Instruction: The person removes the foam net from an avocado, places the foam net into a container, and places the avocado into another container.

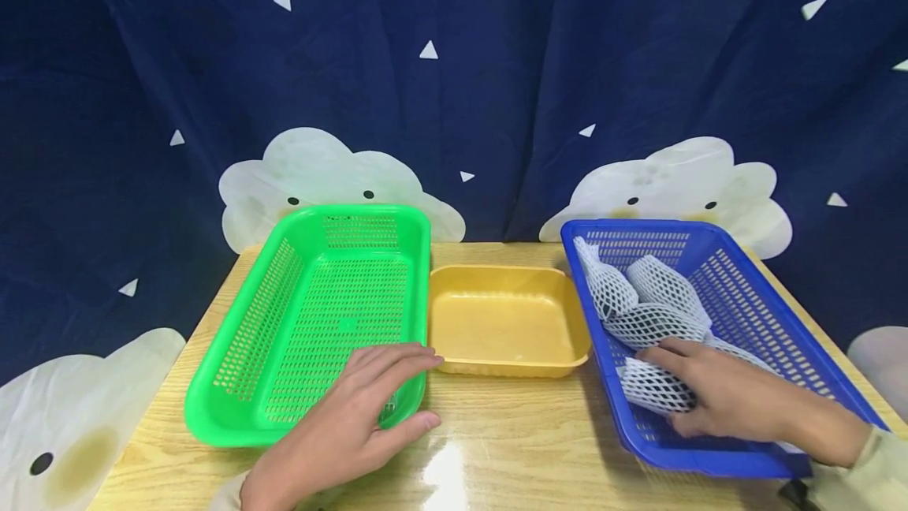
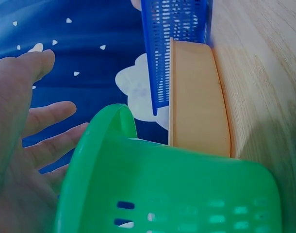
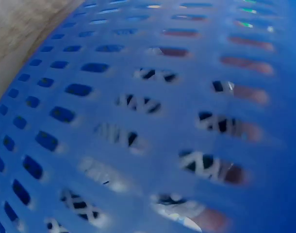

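My right hand [image 1: 738,389] reaches into the blue basket [image 1: 698,460] and grips a bundle in white foam netting [image 1: 651,386] near the basket's front left corner. Thumb and fingers lie to either side of it. More white netted bundles [image 1: 663,290] lie behind and beside it, partly covered by the hand. Through the slots of the blue wall [image 3: 153,145], the right wrist view shows netting with dark patches and bits of the fingers. My left hand [image 1: 347,416], fingers extended and thumb apart, hovers over the front right rim of the green basket [image 1: 227,436], holding nothing.
Between the two baskets stands a shallow yellow bin [image 1: 507,322], its sides close to both. All three stand on a light wooden table [image 1: 511,440]. Behind the table hangs a dark blue curtain [image 1: 482,85] with clouds and white triangles.
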{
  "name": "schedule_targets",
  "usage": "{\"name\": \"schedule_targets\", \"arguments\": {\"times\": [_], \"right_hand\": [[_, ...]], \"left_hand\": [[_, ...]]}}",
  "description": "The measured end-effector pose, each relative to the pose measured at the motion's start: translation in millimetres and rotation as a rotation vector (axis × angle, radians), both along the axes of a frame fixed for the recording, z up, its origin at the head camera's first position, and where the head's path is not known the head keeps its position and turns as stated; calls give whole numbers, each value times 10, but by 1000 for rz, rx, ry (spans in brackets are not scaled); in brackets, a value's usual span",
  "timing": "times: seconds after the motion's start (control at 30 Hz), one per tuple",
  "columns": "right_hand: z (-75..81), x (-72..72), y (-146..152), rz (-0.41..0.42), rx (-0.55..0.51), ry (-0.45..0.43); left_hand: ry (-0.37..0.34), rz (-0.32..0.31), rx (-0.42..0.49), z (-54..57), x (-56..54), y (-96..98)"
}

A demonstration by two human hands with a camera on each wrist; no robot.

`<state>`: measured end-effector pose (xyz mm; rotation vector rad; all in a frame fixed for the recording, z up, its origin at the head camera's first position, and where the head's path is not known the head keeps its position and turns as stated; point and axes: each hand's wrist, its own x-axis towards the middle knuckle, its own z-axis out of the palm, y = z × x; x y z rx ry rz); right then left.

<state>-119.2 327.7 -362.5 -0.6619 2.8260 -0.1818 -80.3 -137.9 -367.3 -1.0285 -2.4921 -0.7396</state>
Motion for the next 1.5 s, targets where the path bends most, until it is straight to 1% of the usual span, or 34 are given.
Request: {"name": "schedule_targets", "arguments": {"times": [0.1, 0.3, 0.43, 0.5, 0.6, 0.67, 0.73, 0.8, 0.93, 1.03, 1.1, 1.23, 1.4, 1.5], "right_hand": [[39, 26, 15, 3, -14, 47], [125, 74, 29, 46, -8, 202], [167, 119, 4, 71, -34, 291], [192, 139, -20, 62, -50, 299], [233, 161, -58, 32, -63, 289], [258, 177, -89, 24, -67, 307], [277, 195, -122, 30, -71, 351], [293, 213, -152, 49, -88, 415], [317, 229, -186, 96, -141, 534], [342, 233, -203, 121, -191, 581], [361, 238, -227, 130, -211, 593], [391, 260, -301, 146, -232, 581], [414, 290, -409, 168, -246, 575], [430, 313, -472, 170, -236, 574]], "left_hand": [[2, 0, 1, -2, 6, 1], [13, 3, 4, -1, 20, -2], [9, 8, 1, -3, 32, -3], [5, 9, 1, -4, 37, -4], [2, 11, 1, -5, 42, -5], [4, 7, 2, -4, 43, -3], [7, 5, 2, -3, 44, -2], [10, 3, 3, -1, 46, -1], [11, 3, 0, 1, 50, -2], [10, 5, -2, 1, 52, -4], [12, 5, -3, 1, 53, -4], [22, -1, -2, 1, 54, -5], [22, -8, 1, 13, 61, 3], [18, -7, -3, 22, 66, 10]]}}
